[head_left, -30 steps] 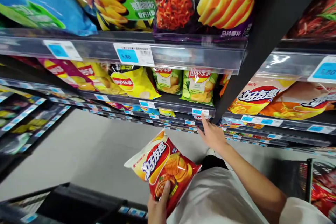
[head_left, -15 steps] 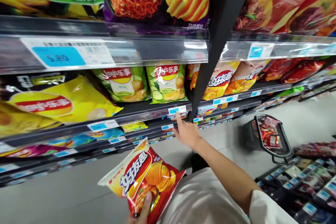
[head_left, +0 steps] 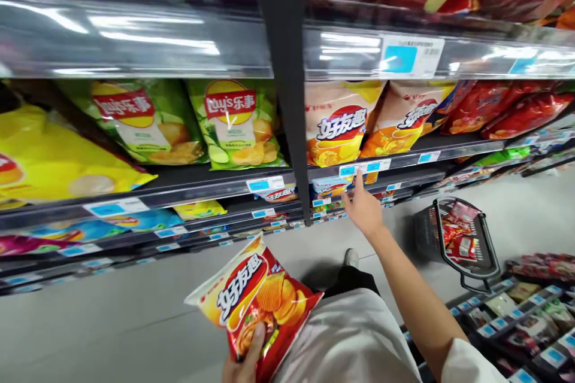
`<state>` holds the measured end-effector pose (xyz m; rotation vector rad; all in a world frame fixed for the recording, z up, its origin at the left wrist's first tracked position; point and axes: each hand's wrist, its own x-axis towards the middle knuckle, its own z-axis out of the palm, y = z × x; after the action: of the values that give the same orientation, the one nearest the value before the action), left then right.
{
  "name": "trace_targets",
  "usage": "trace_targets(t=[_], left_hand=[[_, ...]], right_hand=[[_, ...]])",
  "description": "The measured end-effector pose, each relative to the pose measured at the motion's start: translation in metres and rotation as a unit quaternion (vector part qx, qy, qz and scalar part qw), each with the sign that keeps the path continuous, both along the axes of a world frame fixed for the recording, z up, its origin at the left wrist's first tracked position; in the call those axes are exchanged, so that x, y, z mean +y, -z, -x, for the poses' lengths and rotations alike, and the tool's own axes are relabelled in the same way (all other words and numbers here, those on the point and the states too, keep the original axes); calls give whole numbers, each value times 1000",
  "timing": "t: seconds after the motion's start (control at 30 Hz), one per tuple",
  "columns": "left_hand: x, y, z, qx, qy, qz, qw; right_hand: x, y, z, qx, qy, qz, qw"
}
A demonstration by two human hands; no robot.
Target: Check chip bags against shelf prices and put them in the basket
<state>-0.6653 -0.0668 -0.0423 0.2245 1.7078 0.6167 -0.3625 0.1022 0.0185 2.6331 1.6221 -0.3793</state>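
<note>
My left hand (head_left: 242,362) grips the bottom edge of a red and yellow crisp bag (head_left: 254,302), held low in front of my white shirt. My right hand (head_left: 363,206) is stretched out to the shelf edge, index finger pointing up at a blue price tag (head_left: 368,167), the other fingers curled in. Just above that tag stand orange and cream crisp bags (head_left: 336,131) of the same brand. Left of the black shelf post (head_left: 287,84) stand green crisp bags (head_left: 233,125).
A black shopping basket (head_left: 465,239) with red packets stands on the grey floor at the right. Yellow bags (head_left: 54,161) fill the shelf at far left, red bags (head_left: 516,111) at far right. A low rack of small goods (head_left: 521,311) sits at lower right.
The view has swung right along the shelves. My right hand has shifted from the tag under the green bags, past the post, to the tag under the orange bags. The left hand keeps the bag.
</note>
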Motion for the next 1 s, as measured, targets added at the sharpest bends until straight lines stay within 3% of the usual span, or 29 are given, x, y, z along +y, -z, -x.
trace_targets(t=[0.1, 0.17, 0.37, 0.53, 0.73, 0.9, 1.0], left_hand=[[9, -28, -61, 8, -31, 22, 999], [13, -38, -97, -5, -54, 33, 998], [3, -42, -172, -42, -129, 52, 989], [-5, -52, -204, -26, -136, 36, 990], [-5, -66, -227, 12, -131, 35, 991], [2, -69, -241, -6, -98, 32, 995], [2, -67, -245, -8, -89, 27, 996]], right_hand=[[1, -6, -30, -22, -68, 29, 997], [3, -10, -46, -29, -125, 46, 991], [10, -19, -71, -3, -237, 74, 969], [2, -24, -86, 55, -258, 67, 962], [2, -31, -117, 39, -199, 62, 977], [4, -33, -128, 56, -225, 82, 969], [-7, -40, -148, 69, -201, 60, 975]])
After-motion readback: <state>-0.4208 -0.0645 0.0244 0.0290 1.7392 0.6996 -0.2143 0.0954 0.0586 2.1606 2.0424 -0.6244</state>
